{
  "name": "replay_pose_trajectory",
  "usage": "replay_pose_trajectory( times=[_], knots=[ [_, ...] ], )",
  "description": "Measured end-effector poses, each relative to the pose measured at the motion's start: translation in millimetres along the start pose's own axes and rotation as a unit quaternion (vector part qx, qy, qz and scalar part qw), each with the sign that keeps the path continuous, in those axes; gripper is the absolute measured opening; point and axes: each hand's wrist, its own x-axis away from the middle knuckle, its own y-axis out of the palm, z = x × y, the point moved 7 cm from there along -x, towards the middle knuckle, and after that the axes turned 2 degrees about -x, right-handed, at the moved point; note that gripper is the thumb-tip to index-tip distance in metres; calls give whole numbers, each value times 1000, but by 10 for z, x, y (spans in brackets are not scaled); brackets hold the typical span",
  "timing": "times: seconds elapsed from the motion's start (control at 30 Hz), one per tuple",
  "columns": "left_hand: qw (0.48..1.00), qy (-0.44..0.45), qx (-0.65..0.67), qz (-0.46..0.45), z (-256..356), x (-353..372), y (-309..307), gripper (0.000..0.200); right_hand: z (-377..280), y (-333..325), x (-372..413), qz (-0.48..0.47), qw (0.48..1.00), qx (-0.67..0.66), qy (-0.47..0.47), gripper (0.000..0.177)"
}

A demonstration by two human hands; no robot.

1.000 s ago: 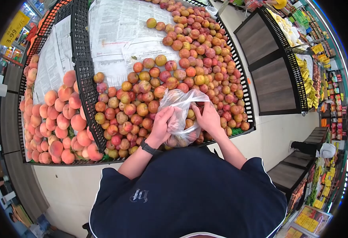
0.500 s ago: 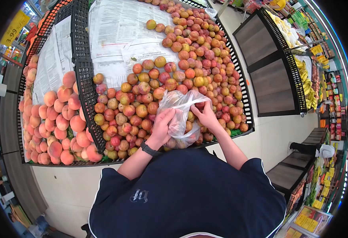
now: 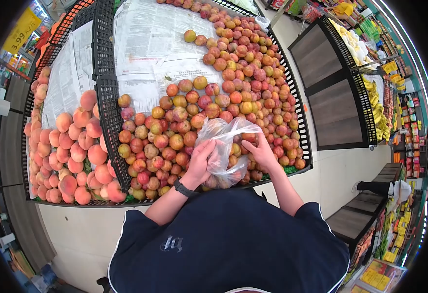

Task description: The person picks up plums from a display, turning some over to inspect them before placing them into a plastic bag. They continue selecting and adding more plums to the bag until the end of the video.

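Note:
A clear plastic bag (image 3: 222,163) hangs in front of me over the heap of plums (image 3: 260,73), its film crumpled and see-through. My left hand (image 3: 201,158) is closed on the bag's left side, with a dark band around the wrist. On the other side, my right hand (image 3: 263,152) grips the bag's upper right edge, thumb and fingers bent around the film. Red and yellow plums show through and just beyond the plastic between the two hands.
Newspaper sheets (image 3: 150,46) line the plum bin. A black crate divider (image 3: 107,93) separates the plums from peaches (image 3: 77,151) at left. To the right stands a dark display stand (image 3: 338,105) with bananas (image 3: 374,105); a person (image 3: 377,188) is farther off.
My right thumb and fingers have spread a little and shifted slightly down and right at the bag's edge. My left hand keeps its hold. The whole view has tilted slightly.

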Motion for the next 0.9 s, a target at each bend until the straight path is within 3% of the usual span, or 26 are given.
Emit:
replay_pose_trajectory(
  times=[0.07, 0.2, 0.33, 0.4, 0.43, 0.6, 0.67, 0.77, 0.87, 0.9],
  knots=[
    [1000, -4, 10, 5, 6, 14, 11, 28, -15, -50, 43, -41, 999, 6, 33, 65],
    [1000, -8, 28, -1, 4, 2, -16, 27, -552, -86, 236, -128, 990, 54, -23, 54],
    [999, 2, 35, -13, 17, 0, -39, 27, -928, -319, 105, -112, 989, 24, -98, 56],
    [1000, -3, 28, 6, 22, 12, -11, 27, -1182, -322, -90, -84, 992, -43, -80, 56],
    [1000, -5, 23, 15, 22, 18, 1, 28, -1422, -276, -220, -39, 986, 19, -159, 55],
    [999, -5, 31, 36, -1, 12, -62, 27, -1621, 150, -1212, 34, 949, 158, -271, 57],
    [999, -4, 34, 27, 22, 25, -71, 27, -1643, 354, -1560, 12, 944, 217, -247, 57],
    [999, -2, 37, -6, 49, 43, -44, 27, -1730, 547, -1812, 100, 878, 360, -299, 53],
    [999, -2, 34, -2, 68, 36, -35, 28, -1755, 715, -1848, 75, 851, 452, -257, 52],
    [999, -2, 37, -4, 74, 35, -25, 28, -1768, 771, -1821, 88, 828, 473, -288, 49]
  ],
)
